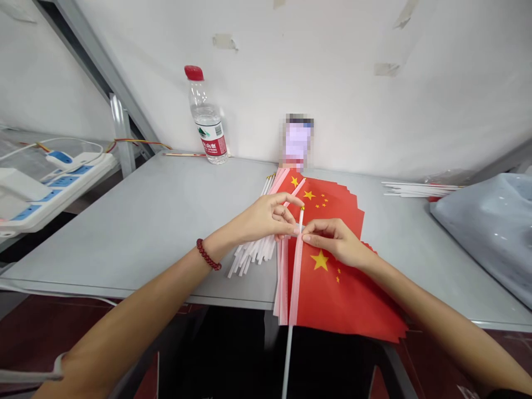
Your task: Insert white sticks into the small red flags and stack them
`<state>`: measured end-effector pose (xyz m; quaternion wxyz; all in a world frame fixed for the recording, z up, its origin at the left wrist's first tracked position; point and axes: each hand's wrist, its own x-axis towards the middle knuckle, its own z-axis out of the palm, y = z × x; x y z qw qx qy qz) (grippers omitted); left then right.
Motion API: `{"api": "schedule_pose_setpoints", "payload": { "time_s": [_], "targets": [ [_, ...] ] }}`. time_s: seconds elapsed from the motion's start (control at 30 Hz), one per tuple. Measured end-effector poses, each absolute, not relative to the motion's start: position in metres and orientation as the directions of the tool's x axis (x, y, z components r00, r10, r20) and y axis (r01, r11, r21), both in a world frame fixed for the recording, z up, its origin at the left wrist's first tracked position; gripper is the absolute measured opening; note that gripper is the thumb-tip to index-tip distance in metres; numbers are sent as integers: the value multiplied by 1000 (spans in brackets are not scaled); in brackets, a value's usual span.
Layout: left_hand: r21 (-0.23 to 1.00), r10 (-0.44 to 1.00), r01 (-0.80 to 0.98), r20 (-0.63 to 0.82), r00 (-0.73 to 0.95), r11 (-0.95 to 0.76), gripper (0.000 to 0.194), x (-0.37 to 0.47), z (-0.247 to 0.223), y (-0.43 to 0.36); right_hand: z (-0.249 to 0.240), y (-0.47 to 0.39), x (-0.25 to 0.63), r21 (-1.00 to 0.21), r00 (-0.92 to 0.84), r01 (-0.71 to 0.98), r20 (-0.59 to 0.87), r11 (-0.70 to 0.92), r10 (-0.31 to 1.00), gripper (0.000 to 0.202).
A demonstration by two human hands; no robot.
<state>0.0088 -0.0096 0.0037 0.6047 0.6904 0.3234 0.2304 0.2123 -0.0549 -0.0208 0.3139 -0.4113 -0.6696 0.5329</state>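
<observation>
Over red flags [349, 305], forearms [158, 293] converge; left fingers [284, 227] pinching white stick [287, 360], right fingers [322, 240] pinching pink sleeve [296, 277].

Pixelation obscures the upright device [297, 141]; the right edge cuts off the plastic bag [490, 221].
</observation>
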Motion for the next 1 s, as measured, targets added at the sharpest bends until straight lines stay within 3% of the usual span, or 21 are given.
{"api": "schedule_pose_setpoints", "payload": {
  "time_s": [0.1, 0.27, 0.4, 0.57, 0.63, 0.87, 1.0],
  "targets": [
    [977, 664, 202, -108, 740, -66, 35, 8, 4, -10, -20, -51, 215, -967, -355, 223, 37, 123, 934, 23],
    [975, 652, 213, -126, 748, -55, 41, 7, 9, -12, -18, -49, 216, -975, -260, 183, 80, 130, 962, 23],
    [957, 586, 290, -237, 775, 5, 51, 6, 14, -15, -17, -43, 220, -987, -61, 105, 114, 120, 992, 20],
    [895, 368, 447, -408, 835, -21, 24, 0, 20, -16, -10, -31, 237, -994, 266, -68, 68, 89, 962, 22],
    [877, 349, 478, -434, 830, -47, 24, -2, 21, -15, -8, -25, 245, -993, 356, -66, 73, 103, 931, 22],
    [831, 640, 543, -356, 682, -117, 33, -5, 21, -11, -11, -8, 270, -990, 394, 119, 115, 74, 912, 27],
    [811, 753, 575, -309, 580, -110, 38, -7, 17, -7, -13, 1, 285, -909, 326, 416, 142, -7, 935, 34]
  ]
}}
